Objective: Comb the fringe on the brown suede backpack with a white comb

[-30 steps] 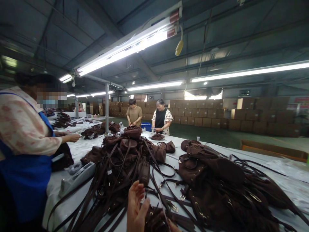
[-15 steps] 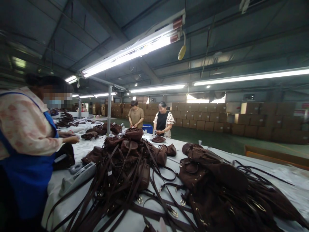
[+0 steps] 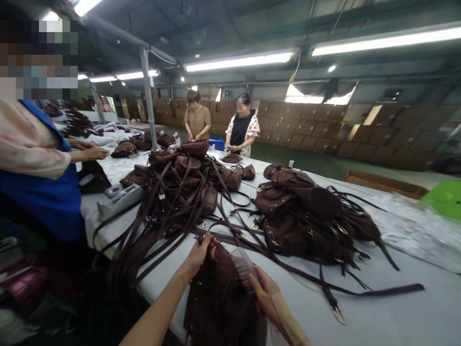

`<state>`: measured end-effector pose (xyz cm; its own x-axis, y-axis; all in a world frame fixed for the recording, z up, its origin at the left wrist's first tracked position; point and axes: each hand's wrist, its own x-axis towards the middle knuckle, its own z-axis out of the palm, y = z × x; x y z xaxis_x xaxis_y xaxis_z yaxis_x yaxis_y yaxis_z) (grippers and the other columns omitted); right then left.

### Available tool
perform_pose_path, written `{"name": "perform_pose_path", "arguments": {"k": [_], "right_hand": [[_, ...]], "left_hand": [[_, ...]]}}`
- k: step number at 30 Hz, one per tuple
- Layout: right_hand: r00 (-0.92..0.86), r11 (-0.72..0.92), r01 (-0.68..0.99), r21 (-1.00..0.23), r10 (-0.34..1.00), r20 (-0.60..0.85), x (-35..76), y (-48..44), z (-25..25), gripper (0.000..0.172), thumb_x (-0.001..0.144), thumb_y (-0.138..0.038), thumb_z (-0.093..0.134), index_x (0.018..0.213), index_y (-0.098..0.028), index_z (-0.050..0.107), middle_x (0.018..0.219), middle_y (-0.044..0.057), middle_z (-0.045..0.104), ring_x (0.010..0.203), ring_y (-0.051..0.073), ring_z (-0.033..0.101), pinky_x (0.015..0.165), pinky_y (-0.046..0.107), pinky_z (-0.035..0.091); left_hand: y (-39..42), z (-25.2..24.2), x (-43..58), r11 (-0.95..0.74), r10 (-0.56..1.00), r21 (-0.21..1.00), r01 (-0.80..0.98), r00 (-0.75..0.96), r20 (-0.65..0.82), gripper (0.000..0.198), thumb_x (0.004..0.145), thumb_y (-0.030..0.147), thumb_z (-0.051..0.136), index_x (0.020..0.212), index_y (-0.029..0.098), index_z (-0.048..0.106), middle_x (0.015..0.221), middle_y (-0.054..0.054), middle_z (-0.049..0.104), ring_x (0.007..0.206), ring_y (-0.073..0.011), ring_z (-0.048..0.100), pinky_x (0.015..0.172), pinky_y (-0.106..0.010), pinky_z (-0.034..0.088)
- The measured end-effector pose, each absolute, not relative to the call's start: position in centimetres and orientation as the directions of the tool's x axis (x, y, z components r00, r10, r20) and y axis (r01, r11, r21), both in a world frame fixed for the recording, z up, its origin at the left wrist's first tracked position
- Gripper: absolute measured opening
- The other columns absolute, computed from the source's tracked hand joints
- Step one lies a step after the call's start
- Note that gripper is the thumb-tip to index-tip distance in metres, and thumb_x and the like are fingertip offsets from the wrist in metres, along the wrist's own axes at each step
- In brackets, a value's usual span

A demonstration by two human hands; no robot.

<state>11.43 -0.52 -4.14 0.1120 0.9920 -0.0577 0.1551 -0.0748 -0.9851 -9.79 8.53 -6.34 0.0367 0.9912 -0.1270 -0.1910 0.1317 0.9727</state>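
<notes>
The left hand [image 3: 199, 253] pinched the bag [image 3: 219, 298] top; the right hand [image 3: 264, 293] gripped a brush [image 3: 243, 268], best stroked downward.

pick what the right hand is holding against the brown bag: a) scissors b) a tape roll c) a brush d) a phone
c: the right hand holds a brush with its bristles against the brown bag, while the left hand grips the bag's top.
</notes>
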Motion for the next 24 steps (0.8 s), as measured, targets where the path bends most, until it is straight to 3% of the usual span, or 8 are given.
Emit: {"name": "perform_pose_path", "arguments": {"k": [4,8,9,11,14,17,20,24], "right_hand": [[0.148,-0.161,0.121,-0.98,0.979,-0.142,12.1,-4.0,-8.2,0.043,0.084,-0.062,0.052,0.097,-0.021,0.057,0.045,-0.008,0.05,0.032,0.012,0.039,0.031,0.022,0.029],[0.239,-0.209,0.075,-0.975,0.953,-0.185,13.1,-5.8,-10.7,0.051,0.082,-0.068,0.053,0.099,-0.021,0.052,0.04,-0.01,0.044,0.031,0.011,0.038,0.031,0.02,0.029],[0.245,-0.21,0.058,-0.976,0.951,-0.19,13.3,-5.8,-11.0,0.053,0.081,-0.07,0.054,0.099,-0.02,0.052,0.04,-0.01,0.045,0.031,0.011,0.037,0.031,0.02,0.028],[0.248,-0.201,0.021,-0.979,0.95,-0.189,13.4,-5.7,-11.3,0.054,0.079,-0.071,0.056,0.098,-0.02,0.052,0.041,-0.011,0.045,0.031,0.01,0.036,0.031,0.02,0.028],[0.251,-0.186,-0.011,-0.982,0.95,-0.183,13.2,-5.4,-11.4,0.055,0.078,-0.071,0.058,0.098,-0.021,0.052,0.043,-0.01,0.046,0.031,0.01,0.036,0.032,0.021,0.029],[0.255,-0.187,-0.01,-0.982,0.949,-0.184,12.9,-5.3,-11.6,0.057,0.076,-0.073,0.058,0.098,-0.021,0.053,0.045,-0.01,0.048,0.031,0.01,0.037,0.031,0.021,0.029],[0.265,-0.179,-0.009,-0.984,0.948,-0.175,12.8,-5.5,-11.9,0.058,0.075,-0.073,0.06,0.098,-0.021,0.054,0.051,-0.007,0.055,0.032,0.01,0.039,0.032,0.021,0.03],[0.277,-0.197,0.004,-0.98,0.942,-0.188,13.1,-5.9,-12.5,0.058,0.076,-0.074,0.058,0.098,-0.021,0.054,0.044,-0.009,0.05,0.032,0.011,0.038,0.032,0.022,0.03]], "left_hand": [[7.5,-8.4,-13.2,0.151,0.953,0.971,-0.187,-0.233,-0.193,0.059,0.07,0.074,0.051,0.085,0.016,0.053,0.066,0.0,0.056,0.059,-0.0144,0.054,0.06,-0.029,0.044],[5.6,-7.6,-16.3,0.052,0.815,0.998,-0.038,-0.576,-0.064,0.048,0.068,0.059,0.063,0.094,0.019,0.053,0.087,-0.002,0.059,0.08,-0.0169,0.055,0.072,-0.029,0.044],[4.9,-7.1,-16.6,0.022,0.824,1.0,0.021,-0.566,-0.006,0.045,0.069,0.056,0.065,0.094,0.019,0.055,0.088,-0.002,0.06,0.082,-0.0174,0.056,0.073,-0.029,0.044],[3.3,-6.2,-16.1,-0.004,0.928,0.996,0.089,-0.37,0.037,0.038,0.073,0.054,0.064,0.088,0.018,0.06,0.081,-0.002,0.062,0.077,-0.0178,0.057,0.071,-0.029,0.046],[0.8,-5.9,-13.7,0.076,0.997,0.992,0.1,-0.014,-0.075,0.038,0.08,0.053,0.057,0.088,0.016,0.063,0.077,-0.004,0.066,0.07,-0.0184,0.061,0.066,-0.029,0.048],[-0.7,-6.5,-11.1,0.088,0.994,0.959,0.271,0.037,-0.102,0.043,0.082,0.048,0.056,0.108,0.015,0.063,0.098,-0.01,0.07,0.083,-0.0219,0.065,0.078,-0.033,0.05],[-0.7,-7.1,-9.7,0.021,0.992,0.837,0.547,0.091,-0.085,0.055,0.08,0.047,0.058,0.124,0.013,0.056,0.114,-0.016,0.067,0.101,-0.0286,0.063,0.091,-0.039,0.045],[0.6,-7.2,-8.8,-0.015,0.966,0.652,0.758,0.179,-0.185,0.045,0.079,0.048,0.058,0.109,0.014,0.063,0.103,-0.017,0.07,0.101,-0.0337,0.063,0.086,-0.04,0.045]]}}
